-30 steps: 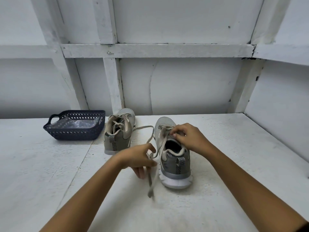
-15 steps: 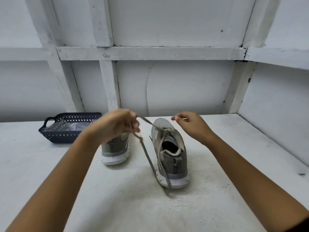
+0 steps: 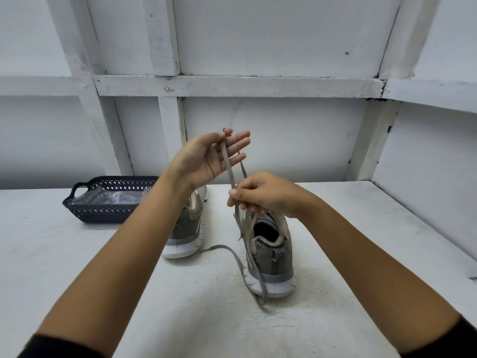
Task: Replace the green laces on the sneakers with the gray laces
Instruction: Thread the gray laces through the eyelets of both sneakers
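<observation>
Two grey-olive sneakers with white soles stand heel-towards-me on the white table (image 3: 77,254). The left sneaker (image 3: 185,228) is partly hidden behind my left forearm. A dull grey-green lace (image 3: 228,164) rises from the right sneaker (image 3: 276,257). My left hand (image 3: 206,158) is raised above the shoes and pinches the lace's tip between thumb and forefinger, with the other fingers straight. My right hand (image 3: 263,195) grips the same lace lower down, just above the right sneaker's opening. Loose lace hangs down the shoe's left side and trails onto the table.
A dark blue perforated basket (image 3: 103,210) with clear plastic inside sits at the back left of the table. White walls with wooden framing close the back and the right side.
My left hand has risen from table level to above the shoes, drawing the lace up. My right hand left the right sneaker's eyelets and took hold of the lace.
</observation>
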The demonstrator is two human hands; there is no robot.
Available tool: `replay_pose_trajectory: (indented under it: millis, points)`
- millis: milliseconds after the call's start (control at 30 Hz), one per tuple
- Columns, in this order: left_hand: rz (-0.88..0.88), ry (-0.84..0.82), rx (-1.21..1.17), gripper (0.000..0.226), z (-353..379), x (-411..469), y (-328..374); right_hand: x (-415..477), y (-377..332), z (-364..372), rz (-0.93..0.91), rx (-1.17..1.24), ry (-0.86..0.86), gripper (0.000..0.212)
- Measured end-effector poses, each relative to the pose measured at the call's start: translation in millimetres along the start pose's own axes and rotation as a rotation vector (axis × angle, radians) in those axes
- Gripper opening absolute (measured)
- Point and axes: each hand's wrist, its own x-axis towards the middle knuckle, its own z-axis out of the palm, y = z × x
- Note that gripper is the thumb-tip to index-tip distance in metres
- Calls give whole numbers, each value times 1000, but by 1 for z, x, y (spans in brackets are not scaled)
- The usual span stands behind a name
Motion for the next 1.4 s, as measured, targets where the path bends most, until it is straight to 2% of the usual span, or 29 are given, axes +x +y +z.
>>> replay_pose_trajectory:
  millis: [67, 167, 233, 333, 433, 600, 667, 733, 767, 900, 933, 1000, 1067, 1133, 1233, 1300, 1400]
  points:
    - [-25, 56, 86, 26, -5, 2, -12, 8, -1, -3, 17, 97, 125, 26]
    - [-177, 73, 225, 40, -11, 0, -41, 20, -2, -16, 27, 309, 277, 28]
    - [-237, 68, 226, 38, -12, -3, -59, 28, -1, -27, 54, 396, 334, 29]
    - [-185, 120, 245, 25, -14, -6, -75, 41, 5, -40, 110, 450, 371, 28]
    - [-138, 154, 262, 22, -20, -8, -82, 54, 13, -47, 163, 533, 409, 29]
    - [-169, 70, 199, 25, -33, -11, -74, 71, 22, -51, 197, 692, 455, 30]
    - [-187, 52, 164, 26, -35, -13, -70, 74, 26, -48, 199, 684, 440, 26]
    - [-186, 91, 135, 26, -35, -12, -70, 73, 31, -43, 237, 538, 366, 22]
    - [-174, 136, 116, 24, -35, -11, -71, 70, 32, -40, 275, 389, 317, 22]
    - [-76, 342, 56, 16, -34, -2, -83, 56, 43, -35, 337, -464, 141, 37]
    - [-58, 373, 60, 15, -34, 0, -87, 54, 46, -33, 343, -561, 117, 42]
    - [-33, 428, 131, 14, -34, 4, -96, 54, 54, -26, 395, -607, 105, 49]
    - [-13, 479, 232, 15, -35, 8, -103, 55, 64, -21, 437, -561, 121, 47]
    - [0, 507, 287, 16, -35, 11, -109, 55, 72, -17, 444, -362, 168, 41]
    - [25, 522, 370, 17, -37, 13, -116, 52, 85, -13, 455, -44, 227, 19]
    - [48, 539, 419, 19, -39, 14, -121, 52, 95, -9, 462, 89, 291, 7]
    - [83, 560, 461, 22, -42, 16, -128, 54, 102, -4, 478, 254, 365, 3]
